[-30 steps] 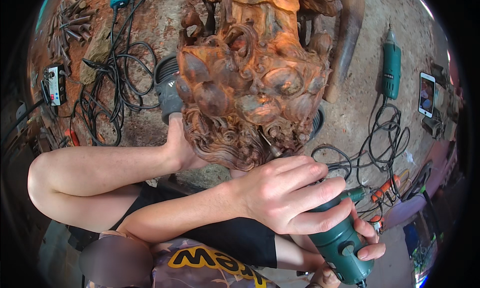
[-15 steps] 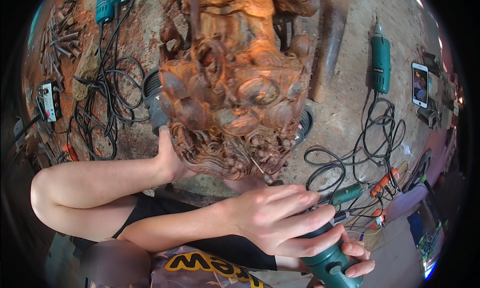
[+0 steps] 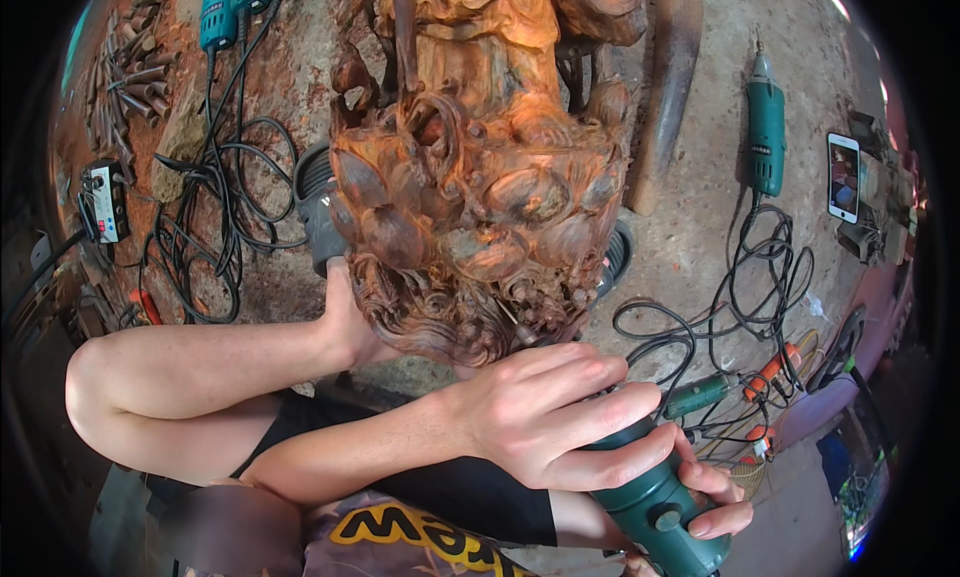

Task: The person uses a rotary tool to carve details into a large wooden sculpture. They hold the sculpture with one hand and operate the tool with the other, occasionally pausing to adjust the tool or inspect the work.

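A large reddish-brown wood carving (image 3: 480, 247) with swirls and rounded petal-like forms stands in the middle. A green die grinder (image 3: 655, 517) slants up toward its lower edge. Its thin bit (image 3: 522, 327) meets the carved swirls near the bottom right of the carving; I cannot tell whether it cuts in. My left hand (image 3: 550, 412) is closed over the front of the grinder, fingers wrapped across it. My right hand (image 3: 715, 492) grips the grinder's body from the right and below. Only its fingers show; the palm is hidden behind the tool.
Another green rotary tool (image 3: 766, 127) with a coiled cord lies at the right, beside a white phone (image 3: 843, 177). Blue-green tools (image 3: 218, 17) and tangled black cords (image 3: 205, 217) are at the left. A long wooden log (image 3: 668, 87) lies right of the carving. My bent leg (image 3: 200, 372) crosses the lower left.
The grinder and both hands have shifted slightly left, and the bit has moved up closer into the carved swirls. The whole view has moved a little.
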Demonstrator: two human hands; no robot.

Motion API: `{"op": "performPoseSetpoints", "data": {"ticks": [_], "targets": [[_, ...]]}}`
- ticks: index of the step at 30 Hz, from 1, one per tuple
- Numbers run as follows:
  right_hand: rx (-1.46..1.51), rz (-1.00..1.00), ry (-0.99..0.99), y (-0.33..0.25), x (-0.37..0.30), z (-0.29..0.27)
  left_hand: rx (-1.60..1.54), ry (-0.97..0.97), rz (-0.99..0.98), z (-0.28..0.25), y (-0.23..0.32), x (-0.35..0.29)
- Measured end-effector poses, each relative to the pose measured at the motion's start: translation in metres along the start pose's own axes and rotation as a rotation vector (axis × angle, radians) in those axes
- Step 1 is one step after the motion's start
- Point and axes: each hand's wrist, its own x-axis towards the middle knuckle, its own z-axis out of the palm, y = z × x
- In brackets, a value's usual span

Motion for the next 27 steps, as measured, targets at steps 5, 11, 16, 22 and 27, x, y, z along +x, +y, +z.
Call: {"op": "performPoseSetpoints", "data": {"ticks": [5,11,16,22,27], "targets": [[-0.021,0.058,0.002,-0.011,0.002,-0.002,-0.01,0.008,0.007,0.002,0.0,0.0],[0.031,0.037,-0.084,-0.011,0.006,-0.015,-0.029,0.027,-0.023,0.005,0.004,0.001],[0.035,0.061,0.018,-0.016,-0.001,-0.012,-0.028,0.043,-0.042,0.008,0.01,0.003],[-0.002,0.075,-0.058,-0.017,0.009,-0.013,-0.034,0.041,-0.029,0.006,0.002,0.002],[0.004,0.126,0.026,-0.022,0.008,-0.006,-0.028,0.049,-0.046,0.007,0.006,0.003]]}}
